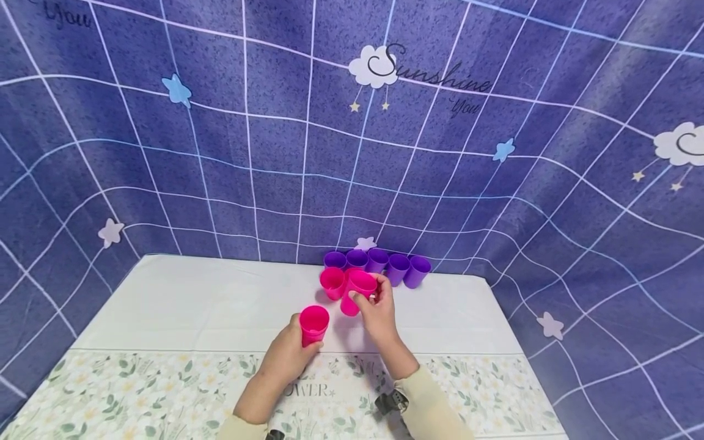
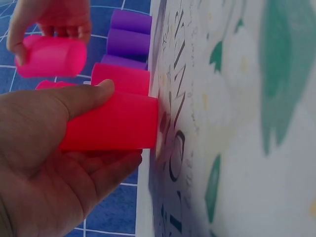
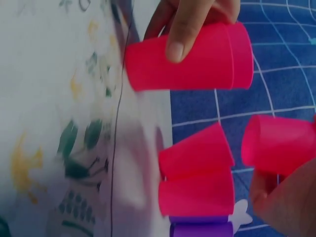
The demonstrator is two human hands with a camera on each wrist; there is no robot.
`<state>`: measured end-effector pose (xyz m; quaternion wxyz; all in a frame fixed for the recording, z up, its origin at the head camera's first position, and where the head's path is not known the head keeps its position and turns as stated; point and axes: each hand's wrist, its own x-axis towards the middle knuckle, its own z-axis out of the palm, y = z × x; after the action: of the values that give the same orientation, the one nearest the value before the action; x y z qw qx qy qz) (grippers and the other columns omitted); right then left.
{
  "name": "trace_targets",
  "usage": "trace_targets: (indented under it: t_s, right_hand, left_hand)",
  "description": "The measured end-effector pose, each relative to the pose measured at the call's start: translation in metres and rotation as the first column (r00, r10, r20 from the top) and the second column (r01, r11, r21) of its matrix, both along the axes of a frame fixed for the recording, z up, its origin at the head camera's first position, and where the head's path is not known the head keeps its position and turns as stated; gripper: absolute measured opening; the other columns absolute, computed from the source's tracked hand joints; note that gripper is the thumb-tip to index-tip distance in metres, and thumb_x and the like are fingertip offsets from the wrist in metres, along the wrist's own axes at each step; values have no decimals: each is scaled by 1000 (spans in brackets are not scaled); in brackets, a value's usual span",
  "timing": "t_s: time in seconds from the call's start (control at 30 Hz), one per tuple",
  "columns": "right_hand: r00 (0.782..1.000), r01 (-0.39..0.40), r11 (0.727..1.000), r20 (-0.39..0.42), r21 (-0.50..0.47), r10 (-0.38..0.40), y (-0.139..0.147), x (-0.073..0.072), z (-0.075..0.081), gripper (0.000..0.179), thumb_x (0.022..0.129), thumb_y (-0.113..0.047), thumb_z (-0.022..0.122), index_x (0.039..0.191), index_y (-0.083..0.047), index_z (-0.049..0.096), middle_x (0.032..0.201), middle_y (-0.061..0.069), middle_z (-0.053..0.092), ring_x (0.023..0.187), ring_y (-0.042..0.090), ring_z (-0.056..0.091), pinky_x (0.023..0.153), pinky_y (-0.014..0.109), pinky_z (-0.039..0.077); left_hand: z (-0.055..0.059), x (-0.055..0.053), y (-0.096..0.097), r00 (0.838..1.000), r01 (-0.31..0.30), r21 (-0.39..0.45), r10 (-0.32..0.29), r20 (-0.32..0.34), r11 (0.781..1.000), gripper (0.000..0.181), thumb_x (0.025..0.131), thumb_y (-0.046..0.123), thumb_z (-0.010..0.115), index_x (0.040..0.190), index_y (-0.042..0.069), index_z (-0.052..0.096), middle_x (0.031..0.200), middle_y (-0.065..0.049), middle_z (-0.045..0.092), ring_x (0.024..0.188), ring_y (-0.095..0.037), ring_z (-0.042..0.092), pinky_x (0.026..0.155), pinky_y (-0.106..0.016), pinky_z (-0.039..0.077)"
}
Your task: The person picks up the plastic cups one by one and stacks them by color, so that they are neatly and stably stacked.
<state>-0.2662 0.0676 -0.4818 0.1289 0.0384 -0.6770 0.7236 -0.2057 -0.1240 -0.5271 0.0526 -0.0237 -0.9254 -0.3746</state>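
My left hand (image 1: pixel 287 353) grips a pink cup (image 1: pixel 315 319) low over the table. A second rim line near its top, plain in the right wrist view, shows another pink cup nested with it. Thumb and fingers of my right hand (image 1: pixel 381 315) hold one more pink cup (image 1: pixel 352 304), raised and tilted; the left wrist view has this cup (image 2: pixel 52 57) up off the table. Two pink cups (image 3: pixel 197 192) stand side by side on the table behind. In the head view one of these (image 1: pixel 332 285) shows well, the other is mostly hidden by the held cup.
Several purple cups (image 1: pixel 417 272) form a row at the table's back edge, right behind the pink ones. The table has a white cloth (image 1: pixel 192 299) at the back and a floral cloth (image 1: pixel 165 391) in front. A blue grid-patterned curtain (image 1: pixel 275 140) encloses the back and sides.
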Motion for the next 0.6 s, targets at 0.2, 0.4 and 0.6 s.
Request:
trace_targets:
  t_s: [0.2, 0.4, 0.6]
  right_hand:
    - [985, -153, 984, -91, -89, 145, -11, 8, 3, 56, 81, 8, 70, 130, 2, 45, 122, 20, 57, 99, 8, 59, 86, 15, 54]
    - [958, -261, 961, -150, -94, 246, -22, 18, 7, 60, 78, 10, 70, 132, 3, 45, 114, 8, 58, 96, 6, 60, 81, 15, 55]
    - [934, -319, 948, -169, 3, 314, -28, 21, 4, 60, 79, 8, 73, 133, -1, 47, 119, 17, 60, 101, 8, 63, 88, 18, 56]
  left_hand:
    - [-1, -1, -1, 1000, 0, 20, 0, -7, 1000, 70, 83, 28, 80, 135, -2, 45, 117, -14, 70, 109, -29, 69, 95, -47, 55]
    - [0, -1, -2, 1000, 3, 29, -3, -4, 1000, 68, 83, 27, 80, 135, 0, 45, 117, -13, 69, 109, -27, 69, 96, -46, 55]
    - [0, -1, -3, 1000, 1, 30, -2, 5, 1000, 62, 84, 24, 77, 133, 2, 47, 117, -12, 69, 110, -27, 68, 97, -47, 54]
